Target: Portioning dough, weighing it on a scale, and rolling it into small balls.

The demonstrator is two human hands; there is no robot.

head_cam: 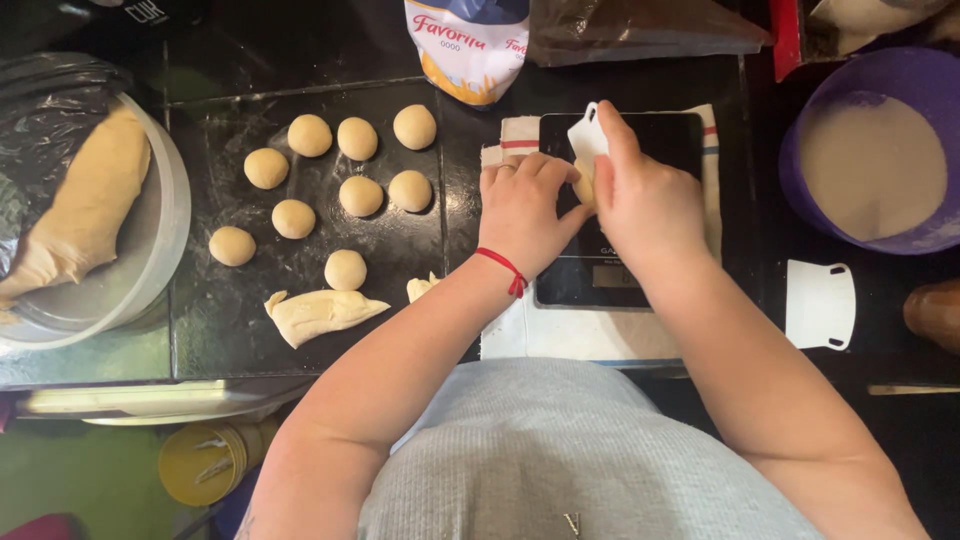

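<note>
Head view: both hands pinch a small pale dough piece; right grips a white scraper.

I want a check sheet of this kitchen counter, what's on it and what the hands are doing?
Surface: dark counter, floury.
Job's things: small dough piece and white scraper over the black kitchen scale on a cloth; nine dough balls; dough scrap.
Clutter: tub holding big dough; purple flour bowl; second scraper; flour bag.
Grippers: left hand touches the dough piece; right hand holds the scraper.
Cables: nothing seen.
Surroundings: yellow jar below.
</note>
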